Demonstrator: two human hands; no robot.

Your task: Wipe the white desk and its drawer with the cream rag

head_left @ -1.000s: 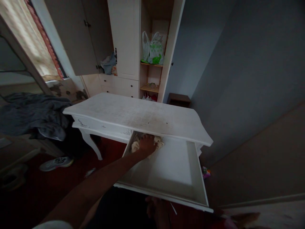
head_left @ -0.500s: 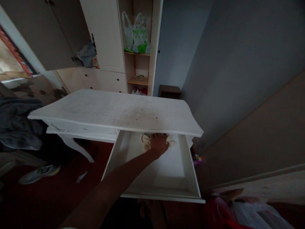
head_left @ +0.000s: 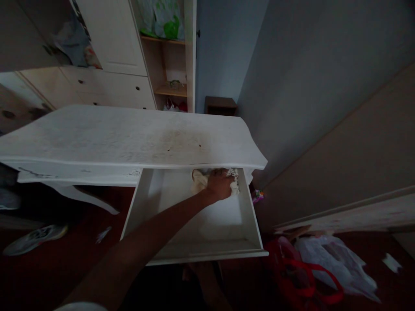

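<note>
My left hand [head_left: 220, 185] reaches into the pulled-out drawer [head_left: 207, 254] of a white table [head_left: 129, 134]. Its fingers are bent around a cream cloth [head_left: 199, 181], which sticks out on both sides of the hand and has a ruffled or stringy part at the right. The cloth lies on the drawer's floor near its back right corner, just below the tabletop's edge. My right hand does not show.
Behind the table stands a white cabinet [head_left: 118, 39] with plastic bags [head_left: 165, 19] on a shelf. Below right are a red bag [head_left: 292, 276] and a white plastic bag [head_left: 337, 263]. A shoe [head_left: 35, 239] lies at the left. Part of a foot [head_left: 207, 280] shows below the drawer.
The view has shifted right and down. My left hand, still on the cloth, has moved rightward within the drawer, closer to its right side.
</note>
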